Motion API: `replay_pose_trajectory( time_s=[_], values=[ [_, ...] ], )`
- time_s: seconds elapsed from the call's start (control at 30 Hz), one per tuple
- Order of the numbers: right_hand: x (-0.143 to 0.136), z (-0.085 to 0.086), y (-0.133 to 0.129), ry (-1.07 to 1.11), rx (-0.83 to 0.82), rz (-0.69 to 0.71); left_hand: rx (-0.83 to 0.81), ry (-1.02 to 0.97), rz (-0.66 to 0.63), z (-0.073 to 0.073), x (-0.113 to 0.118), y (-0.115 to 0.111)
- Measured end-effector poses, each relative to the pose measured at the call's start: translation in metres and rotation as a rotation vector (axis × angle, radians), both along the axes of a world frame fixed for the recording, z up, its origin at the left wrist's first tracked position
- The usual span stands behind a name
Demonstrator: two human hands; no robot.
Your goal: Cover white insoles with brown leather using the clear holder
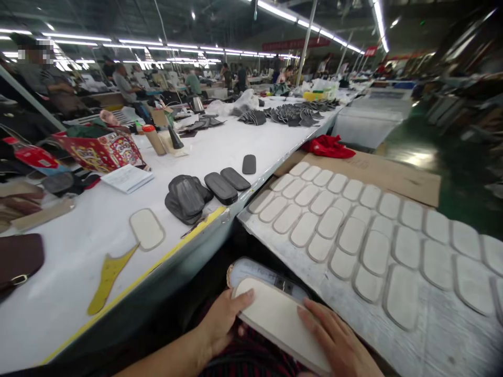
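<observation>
Above my lap, a cream oblong panel with rounded ends (281, 319) is held tilted between both hands. My left hand (223, 322) pinches its left end, thumb on top and fingers below. Along the right edge, my right hand (338, 337) grips the panel with long fingers laid over its face; its thumb is mostly hidden. Just behind the panel shows a blue-grey rounded form (259, 273) with a tan rim and a dark fitting. On the board to the right, several similar cream panels (401, 298) lie in overlapping rows.
On the white table (212, 149) are dark oblong pieces (222, 187), a stacked dark pile (186, 198), one cream panel (147, 229) and a yellow strip (108, 275). A red patterned box (102, 149) and an orange-capped bottle (153, 139) stand farther back. Other people work in the background.
</observation>
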State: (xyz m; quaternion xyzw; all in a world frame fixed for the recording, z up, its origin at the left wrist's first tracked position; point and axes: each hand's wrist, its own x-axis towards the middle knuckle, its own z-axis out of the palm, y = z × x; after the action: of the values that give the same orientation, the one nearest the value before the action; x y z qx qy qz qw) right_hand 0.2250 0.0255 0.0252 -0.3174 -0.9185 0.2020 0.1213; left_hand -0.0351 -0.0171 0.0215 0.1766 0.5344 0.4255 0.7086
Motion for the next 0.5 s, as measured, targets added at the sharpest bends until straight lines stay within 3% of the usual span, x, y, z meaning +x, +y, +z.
replay_pose_trajectory(
  time_s=[0.07, 0.13, 0.23, 0.37, 0.5],
  values=[
    [-0.005, -0.001, 0.000, 0.020, -0.110, -0.051, 0.112, 0.106, -0.003, -0.004, -0.017, 0.001],
    [-0.012, 0.002, 0.005, 0.074, -0.279, -0.113, 0.243, 0.368, 0.094, -0.011, -0.037, 0.005],
    [-0.023, 0.010, 0.018, 0.185, -0.519, -0.197, 0.226, 0.690, 0.223, -0.028, -0.056, 0.013],
    [-0.035, 0.014, 0.033, 0.293, -0.729, -0.220, 0.245, 0.561, 0.140, -0.054, -0.046, 0.015],
    [-0.040, 0.004, 0.032, 0.204, -0.555, -0.179, 0.254, 0.373, 0.118, -0.058, -0.035, 0.008]
  ],
)
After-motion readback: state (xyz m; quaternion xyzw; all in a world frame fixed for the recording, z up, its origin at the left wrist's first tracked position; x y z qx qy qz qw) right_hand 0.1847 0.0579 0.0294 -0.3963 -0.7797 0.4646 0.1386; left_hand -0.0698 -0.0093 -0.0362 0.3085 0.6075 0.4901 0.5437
